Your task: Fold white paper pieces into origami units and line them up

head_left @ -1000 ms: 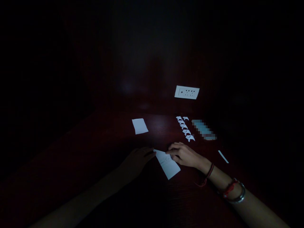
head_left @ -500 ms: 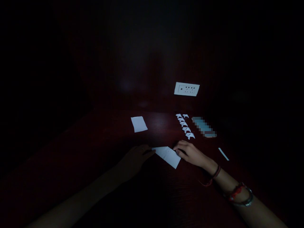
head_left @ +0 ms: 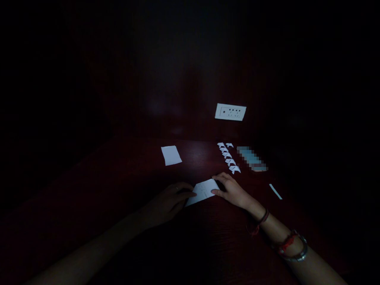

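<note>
A folded piece of white paper [head_left: 204,190] with faint markings lies between my two hands, low over the dark red table. My left hand [head_left: 173,198] pinches its left end between thumb and fingers and sits in deep shadow. At the right end, my right hand [head_left: 230,190] has the thumb on top of the sheet and the fingers at its far edge. Beyond the right hand, several small folded paper pieces [head_left: 228,157] form a slanting row, with one more folded piece [head_left: 229,145] beside its far end.
A stack of white paper [head_left: 171,155] lies at the back left of the table. To the right are a blurred-out flat bluish object [head_left: 252,158] and a narrow paper strip [head_left: 276,191]. A white wall socket [head_left: 230,112] is set in the dark wall behind.
The paper has been turned: its lower point no longer faces down to the right, and it now slants up toward the right hand. Both hands have shifted their hold. The view moved slightly.
</note>
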Demonstrator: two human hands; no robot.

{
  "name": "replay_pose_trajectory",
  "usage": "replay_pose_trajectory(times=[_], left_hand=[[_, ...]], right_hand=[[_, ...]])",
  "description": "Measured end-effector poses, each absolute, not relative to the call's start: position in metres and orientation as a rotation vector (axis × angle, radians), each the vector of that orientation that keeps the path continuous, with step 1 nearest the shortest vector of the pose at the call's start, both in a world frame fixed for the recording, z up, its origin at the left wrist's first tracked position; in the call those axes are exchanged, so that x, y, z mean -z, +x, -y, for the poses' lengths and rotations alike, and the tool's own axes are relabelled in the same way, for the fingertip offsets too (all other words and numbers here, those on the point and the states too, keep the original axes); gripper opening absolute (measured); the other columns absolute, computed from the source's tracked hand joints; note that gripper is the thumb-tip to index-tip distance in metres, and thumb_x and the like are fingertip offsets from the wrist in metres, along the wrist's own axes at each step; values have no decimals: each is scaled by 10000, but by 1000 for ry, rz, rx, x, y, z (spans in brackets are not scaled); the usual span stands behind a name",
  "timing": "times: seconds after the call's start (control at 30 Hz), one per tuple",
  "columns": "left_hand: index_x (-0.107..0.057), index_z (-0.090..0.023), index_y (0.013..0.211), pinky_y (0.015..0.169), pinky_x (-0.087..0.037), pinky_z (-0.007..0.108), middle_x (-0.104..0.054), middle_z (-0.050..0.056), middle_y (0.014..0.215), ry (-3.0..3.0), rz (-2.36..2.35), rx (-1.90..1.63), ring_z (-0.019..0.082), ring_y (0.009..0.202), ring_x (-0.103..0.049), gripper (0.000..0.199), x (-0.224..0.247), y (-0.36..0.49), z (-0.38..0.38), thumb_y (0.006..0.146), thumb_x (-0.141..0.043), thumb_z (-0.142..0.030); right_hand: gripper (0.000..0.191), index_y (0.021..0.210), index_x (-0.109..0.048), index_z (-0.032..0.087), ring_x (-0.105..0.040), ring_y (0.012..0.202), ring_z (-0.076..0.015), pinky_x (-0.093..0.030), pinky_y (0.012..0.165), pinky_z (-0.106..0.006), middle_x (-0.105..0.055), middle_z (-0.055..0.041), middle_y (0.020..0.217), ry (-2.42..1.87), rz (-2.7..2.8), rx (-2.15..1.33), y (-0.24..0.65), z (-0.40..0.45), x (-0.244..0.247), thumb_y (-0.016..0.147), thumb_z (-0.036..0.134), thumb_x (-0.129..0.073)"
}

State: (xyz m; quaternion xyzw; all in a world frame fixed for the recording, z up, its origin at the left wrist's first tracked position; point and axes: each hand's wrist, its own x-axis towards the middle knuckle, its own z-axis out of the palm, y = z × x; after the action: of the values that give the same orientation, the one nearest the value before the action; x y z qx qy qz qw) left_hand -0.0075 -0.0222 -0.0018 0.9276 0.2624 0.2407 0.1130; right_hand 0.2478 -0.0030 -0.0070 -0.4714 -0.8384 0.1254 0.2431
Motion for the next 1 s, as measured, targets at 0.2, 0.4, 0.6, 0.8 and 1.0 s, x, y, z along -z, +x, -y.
replay_pose_trajectory(times=[0.2,0.4,0.6,0.8,1.0], left_hand=[[-464,-273,1129,915,-306,357,-431,8,1198,2818,-753,-553,177,1112,-357,348,7,-8,15,817,-404,-132],[-497,-299,1087,900,-309,361,-428,-4,1170,2844,-707,-508,179,1082,-367,398,6,-6,17,772,-414,-72],[-481,-290,1115,901,-308,369,-407,8,1200,2864,-722,-511,190,1101,-343,385,9,-7,18,793,-401,-96],[-437,-272,1159,912,-308,374,-429,12,1201,2876,-724,-554,183,1090,-372,402,9,-5,19,795,-403,-107],[-431,-278,1163,931,-297,382,-379,10,1244,2906,-709,-540,187,1134,-326,399,10,-7,19,803,-395,-110]], right_hand=[[502,1117,-480,163,-512,786,-145,-425,759,-300,-531,-45,865,-1334,2190,-494,244,2,5,640,137,-633],[475,1097,-486,157,-499,867,-165,-407,791,-328,-520,-74,971,-1245,2208,-479,242,-2,5,647,191,-634],[396,1023,-527,145,-511,759,-131,-419,725,-283,-540,-31,833,-1217,2222,-564,241,-4,3,639,89,-611],[419,1018,-536,169,-483,751,-120,-416,727,-289,-488,-25,857,-1183,2091,-660,239,2,-1,615,91,-620],[586,1135,-434,164,-480,646,-93,-437,665,-268,-500,8,770,-1173,1764,-994,234,-1,2,586,94,-624]])
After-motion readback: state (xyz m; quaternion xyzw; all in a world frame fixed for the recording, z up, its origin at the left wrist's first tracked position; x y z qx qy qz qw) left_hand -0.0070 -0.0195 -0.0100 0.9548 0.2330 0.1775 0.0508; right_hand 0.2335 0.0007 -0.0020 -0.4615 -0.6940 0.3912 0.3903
